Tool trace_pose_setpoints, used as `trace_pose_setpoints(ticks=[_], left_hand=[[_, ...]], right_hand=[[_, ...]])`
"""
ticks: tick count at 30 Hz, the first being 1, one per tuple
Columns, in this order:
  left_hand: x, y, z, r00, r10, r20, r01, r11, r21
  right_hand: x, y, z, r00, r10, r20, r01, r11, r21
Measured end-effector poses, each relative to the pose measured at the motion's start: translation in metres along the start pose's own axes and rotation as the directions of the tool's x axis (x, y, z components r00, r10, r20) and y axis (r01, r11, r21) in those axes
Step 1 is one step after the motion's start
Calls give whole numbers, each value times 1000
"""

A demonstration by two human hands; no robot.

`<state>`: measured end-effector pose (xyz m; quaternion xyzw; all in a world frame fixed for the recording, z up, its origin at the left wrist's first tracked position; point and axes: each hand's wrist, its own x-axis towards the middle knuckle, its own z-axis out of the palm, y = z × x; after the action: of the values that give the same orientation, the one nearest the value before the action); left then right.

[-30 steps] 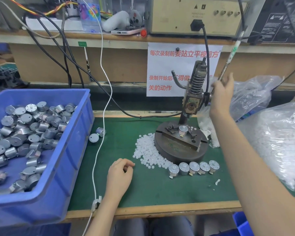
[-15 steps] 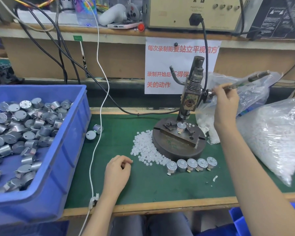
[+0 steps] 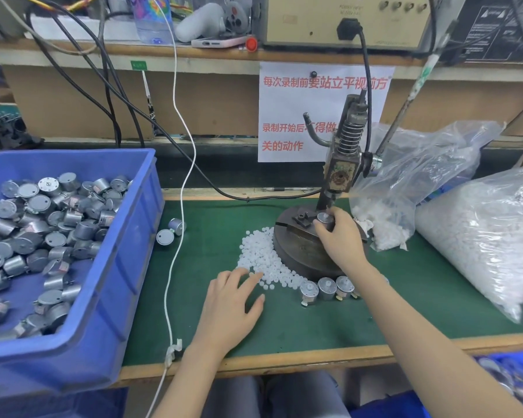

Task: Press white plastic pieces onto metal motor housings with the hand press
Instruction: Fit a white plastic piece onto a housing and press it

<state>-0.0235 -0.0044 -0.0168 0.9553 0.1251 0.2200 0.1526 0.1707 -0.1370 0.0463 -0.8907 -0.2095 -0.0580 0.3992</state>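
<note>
The person sits at the bench with both arms out over the green mat [image 3: 314, 321]. The right hand [image 3: 341, 239] is up on the round base of the hand press [image 3: 341, 164], its fingers and thumb curled round a small metal motor [image 3: 325, 219] that stands upright in the fixture right under the ram. The lever [image 3: 405, 110] leans up and away to the right with nobody touching it. The left hand [image 3: 230, 303] lies low on the mat, fingers straight and spread, holding nothing, its fingertips just touching the near edge of the heap of white plastic pieces [image 3: 261, 256] that curves round the left side of the base. A short row of motors [image 3: 326, 288] stands on the mat against the front of the base, partly hidden by the right forearm. On the left a blue bin [image 3: 133, 267] is heaped with more metal motors, and two loose motors [image 3: 169, 232] lie on the mat just beside it. A white cable [image 3: 180, 191] hangs down between the bin and the heap. To the right sit clear bags [image 3: 480, 236] stuffed with white parts, and a paper sign [image 3: 293, 116] with red writing hangs behind the press.
</note>
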Motion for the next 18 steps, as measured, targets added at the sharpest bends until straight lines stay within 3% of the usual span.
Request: trace_pose_setpoints(ticks=[4, 9, 13, 18], left_hand=[[-1, -2, 4, 998, 2, 58, -3, 1000, 5], [-1, 1, 0, 998, 16, -65, -19, 999, -34], [-1, 1, 0, 997, 12, -78, -16, 998, -58], [0, 1, -2, 996, 16, -86, -20, 999, -41]], right_hand=[[2, 1, 5, 996, -71, -48, 64, 989, -134], [-9, 8, 3, 980, -169, -102, 144, 966, -213], [-32, 8, 2, 974, -200, -106, 187, 975, -123], [-81, 1, 13, 933, -358, 29, 357, 934, 21]])
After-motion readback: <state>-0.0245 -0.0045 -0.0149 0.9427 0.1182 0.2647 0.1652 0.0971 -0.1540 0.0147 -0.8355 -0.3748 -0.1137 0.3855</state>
